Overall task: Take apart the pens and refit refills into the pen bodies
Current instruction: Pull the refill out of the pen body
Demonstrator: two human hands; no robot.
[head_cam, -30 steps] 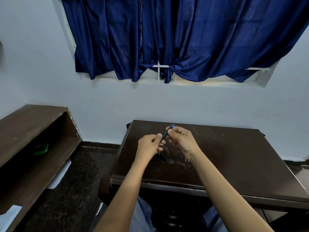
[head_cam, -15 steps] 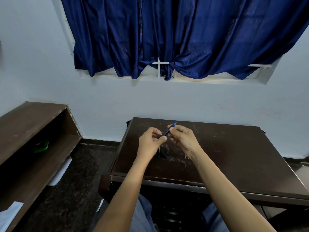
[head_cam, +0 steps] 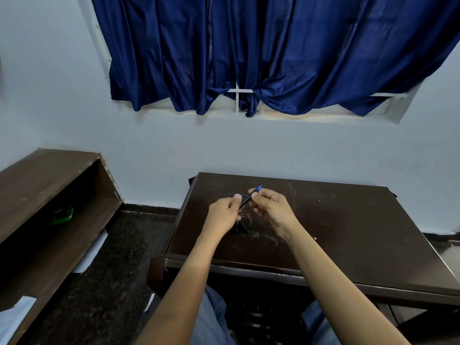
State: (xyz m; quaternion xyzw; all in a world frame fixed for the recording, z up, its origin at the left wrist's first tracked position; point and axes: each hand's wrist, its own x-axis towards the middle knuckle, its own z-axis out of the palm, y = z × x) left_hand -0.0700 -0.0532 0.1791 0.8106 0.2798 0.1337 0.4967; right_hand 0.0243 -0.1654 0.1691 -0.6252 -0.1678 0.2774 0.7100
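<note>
- A person is sitting at a dark brown table (head_cam: 348,220), looking down at both bare forearms, which are reaching out over its near-left part.
- The right hand (head_cam: 271,207) is pinching a blue pen body (head_cam: 245,201) between thumb and curled fingers, holding it in the air above the table.
- The pen body's long axis is running diagonally: its bright blue end is pointing up and away to the right, past the fingertips, and its darker end is slanting down toward the left hand.
- The left hand (head_cam: 222,215) is pinching a thin blue refill (head_cam: 231,194) between thumb and forefinger, with the other fingers curled in.
- The refill is lying nearly level, running left to right and crossing the pen body just beside the right fingertips.
- A few dark pen parts (head_cam: 240,228) are lying on the table directly under the hands; they are too small to make out.
- A dark blue curtain (head_cam: 249,46) is hanging over a window on the pale wall behind.
- A brown shelf (head_cam: 49,183) is standing to the left, holding something green (head_cam: 62,215).
</note>
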